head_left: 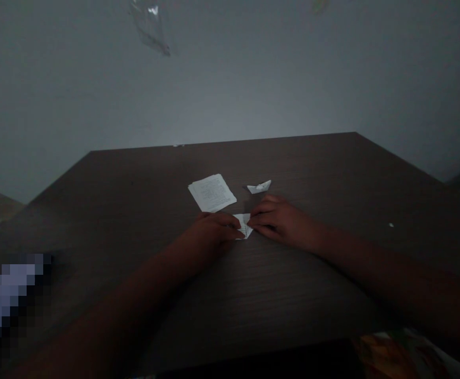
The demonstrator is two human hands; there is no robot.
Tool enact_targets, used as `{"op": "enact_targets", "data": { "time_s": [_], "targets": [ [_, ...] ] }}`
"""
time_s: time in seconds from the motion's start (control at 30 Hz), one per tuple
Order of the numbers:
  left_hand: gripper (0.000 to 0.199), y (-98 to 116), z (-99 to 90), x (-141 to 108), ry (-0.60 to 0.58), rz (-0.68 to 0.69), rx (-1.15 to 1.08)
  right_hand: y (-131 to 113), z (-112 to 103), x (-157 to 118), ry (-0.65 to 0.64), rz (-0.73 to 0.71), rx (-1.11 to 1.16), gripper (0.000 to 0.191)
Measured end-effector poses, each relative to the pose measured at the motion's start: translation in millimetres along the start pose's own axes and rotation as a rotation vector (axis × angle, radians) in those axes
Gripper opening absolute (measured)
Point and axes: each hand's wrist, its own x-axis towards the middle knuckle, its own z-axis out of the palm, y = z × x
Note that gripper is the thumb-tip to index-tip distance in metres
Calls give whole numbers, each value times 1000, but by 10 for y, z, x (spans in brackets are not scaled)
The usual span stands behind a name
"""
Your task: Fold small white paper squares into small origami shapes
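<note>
A small piece of folded paper (244, 225) with printed lines lies on the dark wooden table (253, 295), between my two hands. My left hand (217, 229) holds its left side, the thumb and fingers closed on it. From the right, my right hand (274, 217) presses its fingertips on the paper's right edge. Both hands cover part of the sheet. Just beyond my right hand sits a small folded paper boat (259, 187). Past my left hand lies a stack of square printed paper sheets (213, 193).
A pixelated, bright device-like object (8, 300) lies at the left edge. A white scrap (391, 225) is on the table's right side. The pale wall (253, 79) rises behind, with a clear plastic bag (150, 26) on it. Something colourful (395, 355) shows at the bottom right.
</note>
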Motion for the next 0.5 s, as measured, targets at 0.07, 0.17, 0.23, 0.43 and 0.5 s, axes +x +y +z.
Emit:
{"op": "enact_targets", "data": {
  "time_s": [0.07,0.17,0.23,0.43,0.5],
  "targets": [
    [42,22,-20,-11,-4,4,6,-3,3,4,1,5,14,18],
    [42,54,-24,-25,13,7,13,-2,9,6,2,11,20,19],
    [42,70,-22,-25,14,-1,17,-4,5,6,-11,24,24,19],
    [51,89,-20,-6,-49,-24,57,-33,-24,13,-28,35,41,18],
    [51,82,7,-20,-49,-11,88,-37,-24,15,-22,34,40,18]
  ]
}}
